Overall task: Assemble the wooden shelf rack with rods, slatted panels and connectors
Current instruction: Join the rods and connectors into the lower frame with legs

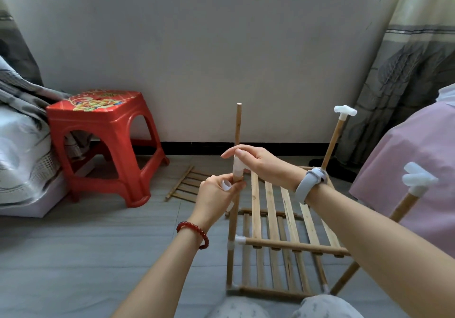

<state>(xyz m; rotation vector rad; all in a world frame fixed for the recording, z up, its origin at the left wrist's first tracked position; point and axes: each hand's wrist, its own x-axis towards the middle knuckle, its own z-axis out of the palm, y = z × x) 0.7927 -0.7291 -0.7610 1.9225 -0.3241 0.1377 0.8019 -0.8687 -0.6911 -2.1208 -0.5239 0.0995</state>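
A part-built wooden rack [278, 243] stands on the floor before me, with two slatted panels [270, 204] held between upright rods by white connectors [239, 240]. My left hand [216, 194] grips a white connector [227, 185] at the near-left upright. My right hand [256, 162] holds the top of a white connector [237, 167] with a thin wooden rod [238, 125] rising from it. Two other uprights carry white T connectors [344, 111] [418, 178] on their tops.
A spare slatted panel [187, 186] lies flat on the grey floor behind the rack. A red plastic stool [103, 142] stands to the left, beside a bed [22, 160]. A pink cloth-covered object [418, 170] and a curtain [406, 83] close off the right.
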